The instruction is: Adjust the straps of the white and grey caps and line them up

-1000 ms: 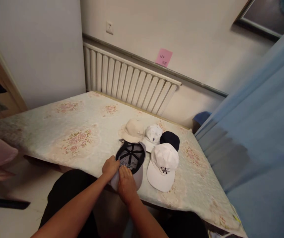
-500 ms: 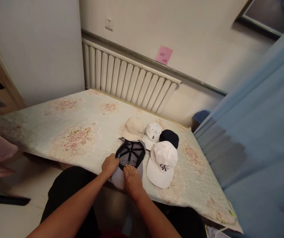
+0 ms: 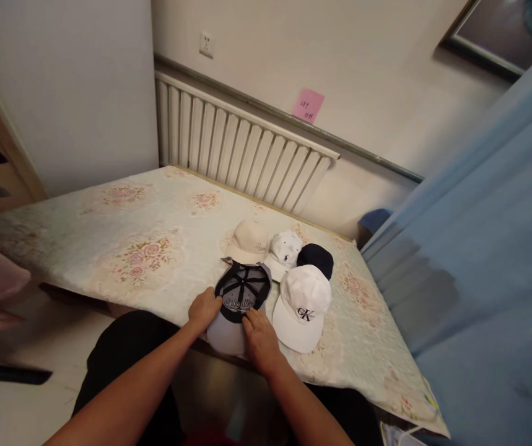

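Near the table's (image 3: 108, 248) front edge, under a radiator (image 3: 242, 148), my left hand (image 3: 204, 308) and right hand (image 3: 260, 334) both pinch the grey cap (image 3: 240, 297) beside four other caps (image 3: 288, 266).

The pink note's (image 3: 308, 105) writing is too small to read; the dark cap (image 3: 316, 257) sits half hidden.

The grey cap (image 3: 238, 303) looks like matt cloth, the floral table cover (image 3: 154, 248) a faintly glossy, textured fabric.
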Tool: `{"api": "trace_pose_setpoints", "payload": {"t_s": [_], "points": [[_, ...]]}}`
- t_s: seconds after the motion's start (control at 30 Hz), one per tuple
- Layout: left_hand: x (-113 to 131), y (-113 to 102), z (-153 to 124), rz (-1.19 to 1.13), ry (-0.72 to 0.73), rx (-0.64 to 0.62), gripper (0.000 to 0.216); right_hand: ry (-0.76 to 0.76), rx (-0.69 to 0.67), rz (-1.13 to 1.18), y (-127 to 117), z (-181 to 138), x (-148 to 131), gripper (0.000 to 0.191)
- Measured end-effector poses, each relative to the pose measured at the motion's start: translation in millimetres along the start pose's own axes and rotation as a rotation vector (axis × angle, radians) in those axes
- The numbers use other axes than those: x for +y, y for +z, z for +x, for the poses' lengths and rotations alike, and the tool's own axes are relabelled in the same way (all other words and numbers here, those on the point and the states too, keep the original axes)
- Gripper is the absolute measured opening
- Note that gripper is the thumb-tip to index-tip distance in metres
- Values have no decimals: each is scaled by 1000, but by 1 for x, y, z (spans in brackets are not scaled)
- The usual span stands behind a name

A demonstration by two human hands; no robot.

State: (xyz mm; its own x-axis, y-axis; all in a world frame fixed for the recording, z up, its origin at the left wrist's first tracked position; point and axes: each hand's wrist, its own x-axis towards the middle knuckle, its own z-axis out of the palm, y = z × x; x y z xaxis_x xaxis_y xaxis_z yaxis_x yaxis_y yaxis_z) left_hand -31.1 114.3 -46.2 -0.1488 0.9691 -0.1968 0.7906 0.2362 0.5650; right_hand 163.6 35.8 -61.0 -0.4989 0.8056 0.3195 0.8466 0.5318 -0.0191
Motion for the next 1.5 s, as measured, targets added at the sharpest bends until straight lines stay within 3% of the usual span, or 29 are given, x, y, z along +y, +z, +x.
{"api": "trace_pose_setpoints", "payload": {"t_s": [0.63, 0.73, 0.83, 0.97, 1.23, 1.5], "points": [[-4, 3, 6, 20, 14, -23, 32, 127, 81, 52, -8, 4, 9, 36], [-5, 3, 5, 19, 24, -23, 31, 257, 213, 145, -15, 6, 4, 38], [-5, 2, 4, 18, 33, -23, 31, 537, 300, 246, -20, 12, 4, 36], [-6, 0, 4, 20, 37, -28, 30, 821, 219, 353, -17, 26, 12, 27], [-7, -1, 4, 5, 59, -24, 26, 896, 59, 390, -1, 49, 35, 19], [-13, -1, 4, -31, 98, -14, 20, 949, -51, 461, -2, 39, 27, 21]]}}
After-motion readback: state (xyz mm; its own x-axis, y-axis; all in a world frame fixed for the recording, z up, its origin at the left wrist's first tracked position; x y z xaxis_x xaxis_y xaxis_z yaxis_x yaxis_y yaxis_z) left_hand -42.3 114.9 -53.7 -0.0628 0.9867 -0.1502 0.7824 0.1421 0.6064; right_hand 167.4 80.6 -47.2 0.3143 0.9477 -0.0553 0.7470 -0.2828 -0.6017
